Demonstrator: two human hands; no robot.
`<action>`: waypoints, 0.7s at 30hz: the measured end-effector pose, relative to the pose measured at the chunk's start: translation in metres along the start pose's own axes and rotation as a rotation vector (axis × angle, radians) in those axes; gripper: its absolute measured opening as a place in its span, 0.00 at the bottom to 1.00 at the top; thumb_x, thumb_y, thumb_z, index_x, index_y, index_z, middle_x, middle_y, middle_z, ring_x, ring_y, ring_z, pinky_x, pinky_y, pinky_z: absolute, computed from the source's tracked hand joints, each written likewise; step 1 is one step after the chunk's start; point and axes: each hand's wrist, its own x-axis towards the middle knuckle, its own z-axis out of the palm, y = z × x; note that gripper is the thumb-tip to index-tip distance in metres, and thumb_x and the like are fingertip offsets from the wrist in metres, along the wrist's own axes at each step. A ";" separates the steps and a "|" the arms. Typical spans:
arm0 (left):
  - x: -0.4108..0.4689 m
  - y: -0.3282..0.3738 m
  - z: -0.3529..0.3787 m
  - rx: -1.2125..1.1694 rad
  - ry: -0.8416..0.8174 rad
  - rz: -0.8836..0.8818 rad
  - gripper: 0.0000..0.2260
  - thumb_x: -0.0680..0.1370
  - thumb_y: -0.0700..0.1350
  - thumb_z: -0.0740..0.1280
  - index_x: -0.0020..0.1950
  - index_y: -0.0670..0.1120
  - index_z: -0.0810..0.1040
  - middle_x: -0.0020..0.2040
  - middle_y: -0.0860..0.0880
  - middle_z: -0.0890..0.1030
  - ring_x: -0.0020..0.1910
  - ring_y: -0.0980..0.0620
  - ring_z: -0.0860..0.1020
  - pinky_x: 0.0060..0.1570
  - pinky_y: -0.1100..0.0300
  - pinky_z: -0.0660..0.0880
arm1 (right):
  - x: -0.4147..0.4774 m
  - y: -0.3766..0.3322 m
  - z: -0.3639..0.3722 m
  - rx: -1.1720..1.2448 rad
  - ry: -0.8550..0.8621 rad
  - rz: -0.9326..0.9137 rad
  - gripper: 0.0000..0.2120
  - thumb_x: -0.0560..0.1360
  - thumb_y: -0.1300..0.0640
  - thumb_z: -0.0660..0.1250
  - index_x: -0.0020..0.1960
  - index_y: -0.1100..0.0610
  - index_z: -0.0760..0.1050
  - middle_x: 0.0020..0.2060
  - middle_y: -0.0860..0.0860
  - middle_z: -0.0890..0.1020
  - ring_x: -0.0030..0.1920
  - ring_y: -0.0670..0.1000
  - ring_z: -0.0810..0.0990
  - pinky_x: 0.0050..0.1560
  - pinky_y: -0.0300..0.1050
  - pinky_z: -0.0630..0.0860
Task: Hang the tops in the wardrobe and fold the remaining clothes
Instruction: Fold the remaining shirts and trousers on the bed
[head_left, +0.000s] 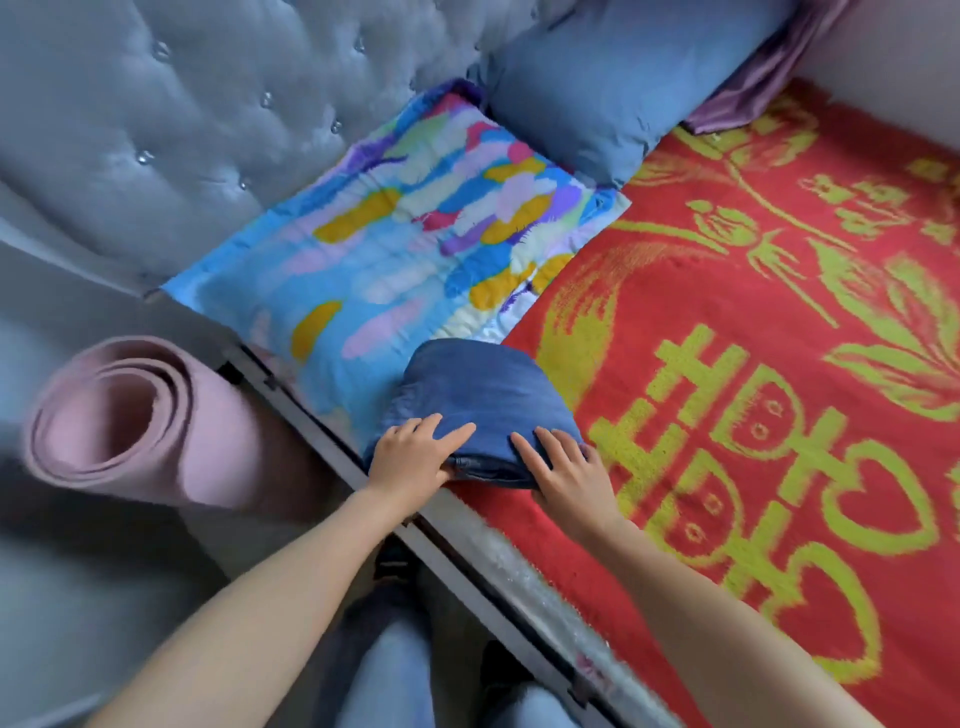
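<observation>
Head view: folded jeans pressed flat at the bed's near edge.
Left of the jeans (483, 395) stands a rolled mat (145, 421). The left hand (415, 460) and right hand (566, 470) lie spread on the jeans' near corners, fingers straight, pinching nothing, probably to settle the fold. Behind the jeans is a pillow (395, 249), and to their right a blanket (779, 364).
</observation>
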 end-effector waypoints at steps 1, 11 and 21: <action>-0.025 0.002 -0.005 -0.010 -0.078 -0.104 0.31 0.71 0.44 0.72 0.71 0.56 0.67 0.67 0.39 0.72 0.62 0.40 0.74 0.57 0.51 0.72 | -0.004 -0.009 -0.014 0.020 -0.024 -0.077 0.34 0.59 0.55 0.74 0.63 0.52 0.66 0.47 0.54 0.82 0.43 0.56 0.82 0.36 0.44 0.76; -0.293 -0.005 -0.011 -0.218 -0.179 -0.705 0.27 0.77 0.48 0.60 0.74 0.62 0.58 0.68 0.51 0.70 0.65 0.47 0.71 0.56 0.56 0.69 | -0.041 -0.186 -0.052 0.035 -0.401 -0.717 0.50 0.40 0.42 0.79 0.59 0.46 0.66 0.39 0.43 0.81 0.35 0.45 0.81 0.27 0.33 0.73; -0.567 -0.077 0.041 -0.442 -0.150 -0.969 0.28 0.76 0.46 0.61 0.74 0.60 0.59 0.69 0.51 0.71 0.65 0.48 0.71 0.56 0.57 0.70 | -0.123 -0.453 -0.018 -0.016 -0.530 -1.030 0.47 0.39 0.34 0.72 0.56 0.44 0.66 0.37 0.37 0.81 0.32 0.39 0.80 0.24 0.30 0.70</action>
